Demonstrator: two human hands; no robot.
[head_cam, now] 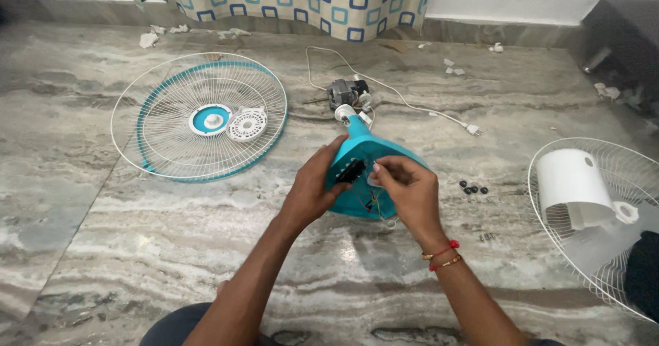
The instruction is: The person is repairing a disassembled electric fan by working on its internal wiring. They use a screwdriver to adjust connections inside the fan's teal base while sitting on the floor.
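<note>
Both hands on the teal fan base (364, 157), mid-floor.
Left hand (312, 188) grips its near-left side; right hand (405, 188) pinches a small part inside. Steady it, mind the wires (374, 202).

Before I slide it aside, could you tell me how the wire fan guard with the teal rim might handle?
The fan guard looks light for its size, being thin open wire. It lies flat, so it should slide rather than roll. Lifted by one edge it may flex, and the loose white disc on it could slip off.
</note>
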